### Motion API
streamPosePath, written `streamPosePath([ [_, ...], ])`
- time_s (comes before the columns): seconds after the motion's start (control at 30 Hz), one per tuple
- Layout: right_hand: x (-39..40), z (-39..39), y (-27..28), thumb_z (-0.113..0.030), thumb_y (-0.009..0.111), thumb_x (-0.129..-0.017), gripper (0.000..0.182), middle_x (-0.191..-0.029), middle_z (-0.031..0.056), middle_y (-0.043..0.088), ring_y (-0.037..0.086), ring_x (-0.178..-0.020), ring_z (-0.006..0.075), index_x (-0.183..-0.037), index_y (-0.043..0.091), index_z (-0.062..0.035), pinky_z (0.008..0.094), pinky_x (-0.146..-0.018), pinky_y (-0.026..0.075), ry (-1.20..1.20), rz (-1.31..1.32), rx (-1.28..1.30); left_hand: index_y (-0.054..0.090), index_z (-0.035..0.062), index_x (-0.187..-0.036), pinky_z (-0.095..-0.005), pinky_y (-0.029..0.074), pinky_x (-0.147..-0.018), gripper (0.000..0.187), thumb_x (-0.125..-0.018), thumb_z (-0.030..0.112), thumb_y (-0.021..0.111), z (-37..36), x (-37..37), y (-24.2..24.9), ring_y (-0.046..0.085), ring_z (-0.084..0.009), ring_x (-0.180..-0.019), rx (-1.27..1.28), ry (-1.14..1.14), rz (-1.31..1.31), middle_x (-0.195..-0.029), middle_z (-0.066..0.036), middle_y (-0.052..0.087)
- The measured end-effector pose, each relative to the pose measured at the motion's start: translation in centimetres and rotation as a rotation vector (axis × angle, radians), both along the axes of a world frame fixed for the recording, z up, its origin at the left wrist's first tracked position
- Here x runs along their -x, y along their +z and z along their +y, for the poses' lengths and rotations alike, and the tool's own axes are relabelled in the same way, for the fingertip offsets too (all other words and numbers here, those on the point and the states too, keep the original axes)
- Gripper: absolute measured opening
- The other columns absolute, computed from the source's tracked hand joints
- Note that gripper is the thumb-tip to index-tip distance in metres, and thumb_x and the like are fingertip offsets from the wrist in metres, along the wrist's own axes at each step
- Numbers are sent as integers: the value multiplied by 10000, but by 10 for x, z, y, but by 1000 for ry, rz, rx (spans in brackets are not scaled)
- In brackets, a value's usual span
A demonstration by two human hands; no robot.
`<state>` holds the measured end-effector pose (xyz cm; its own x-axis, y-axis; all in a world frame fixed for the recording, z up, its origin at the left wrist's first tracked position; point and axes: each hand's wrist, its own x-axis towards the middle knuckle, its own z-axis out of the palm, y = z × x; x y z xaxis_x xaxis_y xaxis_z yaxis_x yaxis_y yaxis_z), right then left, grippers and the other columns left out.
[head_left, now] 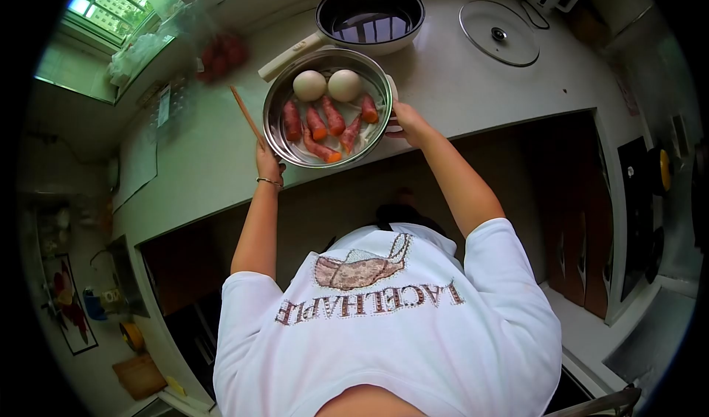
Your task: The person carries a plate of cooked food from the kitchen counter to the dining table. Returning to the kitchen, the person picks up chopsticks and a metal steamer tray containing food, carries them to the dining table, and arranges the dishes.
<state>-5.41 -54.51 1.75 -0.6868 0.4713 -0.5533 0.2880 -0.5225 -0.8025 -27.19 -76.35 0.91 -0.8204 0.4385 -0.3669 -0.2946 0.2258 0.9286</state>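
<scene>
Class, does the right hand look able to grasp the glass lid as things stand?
Probably not: the right hand holds the steel pan, though nothing blocks the way to the glass lid.

Upper garment: white T-shirt (384, 347) with loose, short sleeves (496, 251). Front marking, far side: brown, mottled, shoe-like graphic (358, 271) with dotted outline. Front marking, near side: brown capital lettering (369, 304), inverted; exact spelling unclear. Left hand (267, 159): bare, thin bracelet (269, 181) at wrist. Right hand (410, 125): bare.

Left hand (270, 159) partly hidden behind steel pan (279, 91)
</scene>
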Motion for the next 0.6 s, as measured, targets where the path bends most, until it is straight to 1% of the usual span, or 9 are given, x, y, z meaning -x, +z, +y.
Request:
streamPosePath([
  [0.1,-4,4,-4,-501,314,-840,463,-1020,50,518,494,-921,203,-1090,451,-135,402,-820,388,37,-10,-35,411,192,-1027,-172,216,-307,341,-842,477,385,-5,-3,-7,387,-42,-430,8,-25,33,-611,60,456],
  [0.17,-9,4,-3,-377,319,-863,366,-1014,58,524,497,-928,179,-1064,472,-111,365,-811,422,21,-27,4,411,206,-1035,-166,232,-340,335,-836,475,397,-8,-2,-14,436,-38,-501,1,-31,29,-662,64,496],
  [0.2,-12,6,-13,-467,326,-838,436,-1025,68,515,481,-945,193,-1075,462,-127,367,-814,394,35,6,17,422,209,-1024,-165,232,-342,334,-831,481,403,-10,-2,-16,444,-38,-506,-6,-32,15,-668,65,502],
  [0.23,-14,6,-10,-467,326,-838,436,-1025,68,515,481,-945,193,-1075,462,-127,367,-814,394,45,7,14,433,211,-1012,-163,232,-344,333,-826,487,409,-12,-2,-15,452,-37,-510,-13,-34,1,-674,65,508],
  [0.37,-11,-3,1,-433,337,-850,403,-993,43,517,477,-945,178,-1075,481,-132,368,-822,395,-94,99,112,465,190,-965,-173,244,-331,342,-818,496,420,-20,-7,-5,467,-36,-520,-55,6,-112,-686,60,520],
  [0.43,-5,1,-9,-408,341,-864,397,-1044,43,512,480,-972,174,-1120,459,-128,366,-859,385,-235,244,244,484,163,-943,-179,269,-317,384,-809,517,419,-18,-9,-11,511,-44,-562,-132,6,-138,-721,34,549],
  [0.47,-1,4,-14,-389,334,-875,406,-1111,51,496,473,-1021,172,-1159,433,-115,348,-893,374,-217,350,280,493,124,-948,-196,369,-363,378,-820,475,441,-21,0,-28,554,-79,-608,-182,-5,-154,-755,1,570],
  [0.5,2,5,-15,-389,334,-875,406,-1111,51,496,473,-1021,172,-1159,433,-115,348,-893,374,-207,348,277,493,124,-948,-196,369,-363,378,-820,475,441,-18,-2,-34,554,-79,-608,-187,3,-154,-755,1,570],
  [0.6,10,-4,-13,-362,316,-884,421,-1140,66,487,470,-1046,185,-1180,411,-77,329,-896,377,-259,554,241,505,66,-932,-235,476,-560,298,-835,347,497,-12,-16,-45,566,-120,-639,-384,203,-53,-767,-14,573],
])
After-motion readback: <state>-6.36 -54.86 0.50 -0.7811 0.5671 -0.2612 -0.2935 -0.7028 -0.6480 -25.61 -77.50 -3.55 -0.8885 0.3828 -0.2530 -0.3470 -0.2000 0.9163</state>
